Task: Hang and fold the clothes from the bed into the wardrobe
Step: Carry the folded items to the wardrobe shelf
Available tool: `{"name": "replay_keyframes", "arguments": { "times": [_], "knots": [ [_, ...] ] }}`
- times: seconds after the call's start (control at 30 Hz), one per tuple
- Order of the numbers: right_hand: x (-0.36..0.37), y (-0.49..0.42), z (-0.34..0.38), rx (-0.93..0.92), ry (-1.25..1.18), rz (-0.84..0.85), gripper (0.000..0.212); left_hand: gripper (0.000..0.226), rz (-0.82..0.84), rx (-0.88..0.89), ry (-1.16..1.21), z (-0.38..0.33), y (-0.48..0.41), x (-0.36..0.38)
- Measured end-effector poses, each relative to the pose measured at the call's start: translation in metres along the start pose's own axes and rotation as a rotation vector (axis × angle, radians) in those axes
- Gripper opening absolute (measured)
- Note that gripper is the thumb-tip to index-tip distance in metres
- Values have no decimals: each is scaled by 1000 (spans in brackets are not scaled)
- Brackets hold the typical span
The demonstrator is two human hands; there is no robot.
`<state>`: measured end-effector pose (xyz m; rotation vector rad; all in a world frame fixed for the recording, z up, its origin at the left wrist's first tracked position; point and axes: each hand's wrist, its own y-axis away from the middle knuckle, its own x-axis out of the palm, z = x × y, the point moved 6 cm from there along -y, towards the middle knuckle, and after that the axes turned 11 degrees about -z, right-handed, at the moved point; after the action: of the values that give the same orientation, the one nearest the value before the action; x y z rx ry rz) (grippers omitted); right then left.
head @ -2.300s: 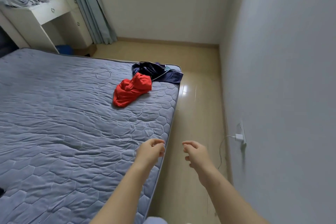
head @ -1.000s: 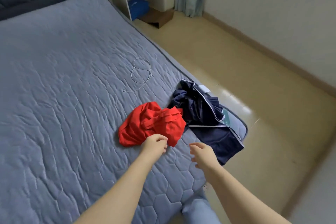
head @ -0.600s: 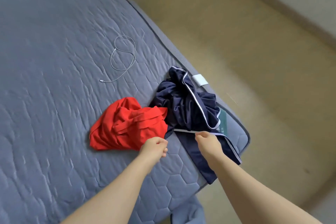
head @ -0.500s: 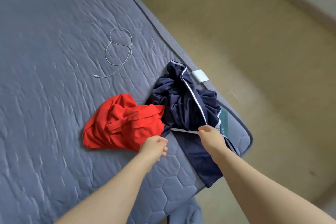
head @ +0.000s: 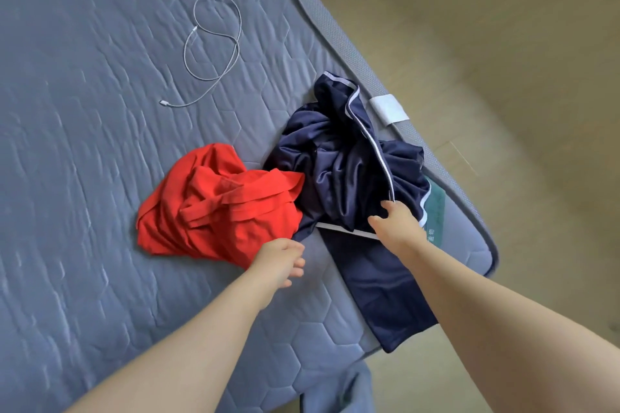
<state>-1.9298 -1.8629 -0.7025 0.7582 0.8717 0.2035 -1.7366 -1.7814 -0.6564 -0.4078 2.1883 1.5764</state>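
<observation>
Head view: the right hand (head: 397, 225) is laying spread fingers on the crumpled navy satin garment (head: 339, 161) at the corner of the grey quilted mattress (head: 100, 178), while the left hand (head: 281, 260) is hovering, loosely curled and empty, farther in on the mattress by the crumpled red cotton garment (head: 218, 208); the overhanging satin may be slipping floorward if pinched shallowly.

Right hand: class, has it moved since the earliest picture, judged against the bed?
Yes. The right hand has advanced from beside the edge of the grey-blue quilted mattress onto the crumpled navy garment with white piping.
</observation>
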Motion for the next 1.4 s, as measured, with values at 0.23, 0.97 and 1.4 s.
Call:
{"name": "replay_keyframes", "arguments": {
  "times": [0.23, 0.97, 1.4],
  "knots": [
    [-20, 56, 46, 4, -505, 18, 30, 18, -12, 18, 116, -7, 25, -30],
    [-6, 369, 217, -198, -885, 213, 41, 44, -31, 812, 235, 43, 202, -237],
    [21, 423, 229, -568, -394, -18, 54, 25, -12, 672, 1067, 44, 285, -358]
  ]
}}
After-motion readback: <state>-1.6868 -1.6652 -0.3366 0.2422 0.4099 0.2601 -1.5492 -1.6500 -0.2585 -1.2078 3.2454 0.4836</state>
